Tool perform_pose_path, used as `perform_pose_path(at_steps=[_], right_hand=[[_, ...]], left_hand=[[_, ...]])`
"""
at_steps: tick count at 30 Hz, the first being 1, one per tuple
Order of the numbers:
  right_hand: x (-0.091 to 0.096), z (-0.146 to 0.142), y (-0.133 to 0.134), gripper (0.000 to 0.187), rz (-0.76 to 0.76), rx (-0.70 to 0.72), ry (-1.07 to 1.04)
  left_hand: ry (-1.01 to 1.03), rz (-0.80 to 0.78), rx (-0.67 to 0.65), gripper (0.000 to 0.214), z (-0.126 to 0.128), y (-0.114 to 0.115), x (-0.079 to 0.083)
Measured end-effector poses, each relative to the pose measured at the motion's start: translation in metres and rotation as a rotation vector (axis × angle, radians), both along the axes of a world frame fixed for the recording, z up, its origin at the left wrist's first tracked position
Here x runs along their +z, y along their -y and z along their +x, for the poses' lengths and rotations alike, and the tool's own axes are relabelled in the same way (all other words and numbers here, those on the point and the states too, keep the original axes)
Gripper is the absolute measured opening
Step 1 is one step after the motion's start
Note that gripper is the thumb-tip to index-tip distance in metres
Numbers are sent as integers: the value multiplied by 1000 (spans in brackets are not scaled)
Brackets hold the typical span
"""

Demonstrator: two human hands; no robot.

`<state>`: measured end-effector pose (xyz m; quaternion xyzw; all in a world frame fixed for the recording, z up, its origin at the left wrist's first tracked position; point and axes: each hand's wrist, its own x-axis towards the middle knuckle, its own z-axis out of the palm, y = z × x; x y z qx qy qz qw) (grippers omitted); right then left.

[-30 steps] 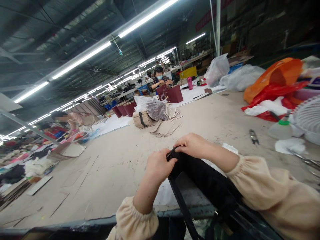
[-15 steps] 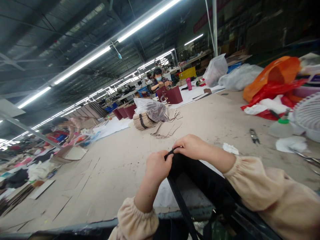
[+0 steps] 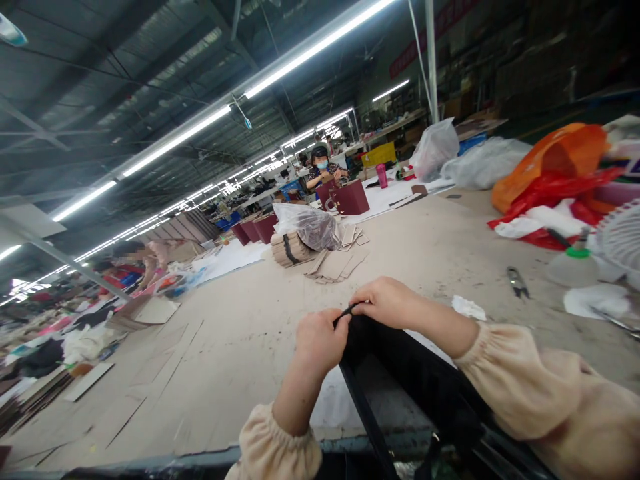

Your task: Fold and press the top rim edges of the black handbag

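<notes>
Worktop (image 3: pixel 240 333), littered | left hand (image 3: pixel 320 341) and right hand (image 3: pixel 389 303), close together, pinch black fabric item (image 3: pixel 425 367) by its edge | item at worktop's near side | pinch unchanged, so handling apparently stays at that edge

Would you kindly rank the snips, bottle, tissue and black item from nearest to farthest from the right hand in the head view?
1. Black item: in the right hand.
2. Tissue: to its right.
3. Snips: farther right.
4. Bottle: rightmost of these.

Snips (image 3: pixel 518 283) are placed on the bench (image 3: pixel 240 353) near a green-collared bottle (image 3: pixel 573 271); beyond, an orange bag (image 3: pixel 553 163) is set against red plastic (image 3: pixel 583 193).
</notes>
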<state>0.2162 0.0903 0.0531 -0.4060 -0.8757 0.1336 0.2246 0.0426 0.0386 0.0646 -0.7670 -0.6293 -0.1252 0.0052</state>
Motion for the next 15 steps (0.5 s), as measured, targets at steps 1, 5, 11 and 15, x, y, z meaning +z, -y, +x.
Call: perform_pose_path(at_steps=[1,5,11,15], right_hand=[[0,0,0,24,-4,-3,4],[1,-1,0,24,-18,-7,14],[1,-3,-1,23,6,-32,52],[-1,0,-2,25,-28,23,26]], left_hand=[[0,2,0,32,0,0,0],[40,6,-3,30,-1,-1,-3],[168,-30,-4,27,-6,-6,-9],[194,-41,0,24,-7,-8,-9]])
